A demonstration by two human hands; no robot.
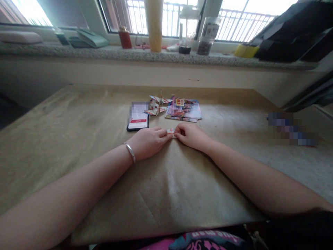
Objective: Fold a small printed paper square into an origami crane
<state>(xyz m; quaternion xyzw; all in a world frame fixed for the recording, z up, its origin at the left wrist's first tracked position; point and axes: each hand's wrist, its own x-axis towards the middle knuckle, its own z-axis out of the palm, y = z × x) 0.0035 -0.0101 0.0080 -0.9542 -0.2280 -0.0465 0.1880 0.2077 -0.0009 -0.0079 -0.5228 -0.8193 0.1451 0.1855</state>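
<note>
Obscured and partial items — head view
Folded paper (171, 131): mostly covered by fingertips of left hand (148, 141) and right hand (191, 135), print unreadable. Phone (138, 122): upper screen pixelated. Blurred patch (291, 130) on bench (78, 139) — contents indeterminate. Paper figures (156, 106): too small to identify. Yellow cylinder (154, 24): top cut off.

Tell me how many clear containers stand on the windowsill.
2. A tall pitcher stands right of the yellow cylinder; a jar with dark contents stands beside it, further right.
</note>
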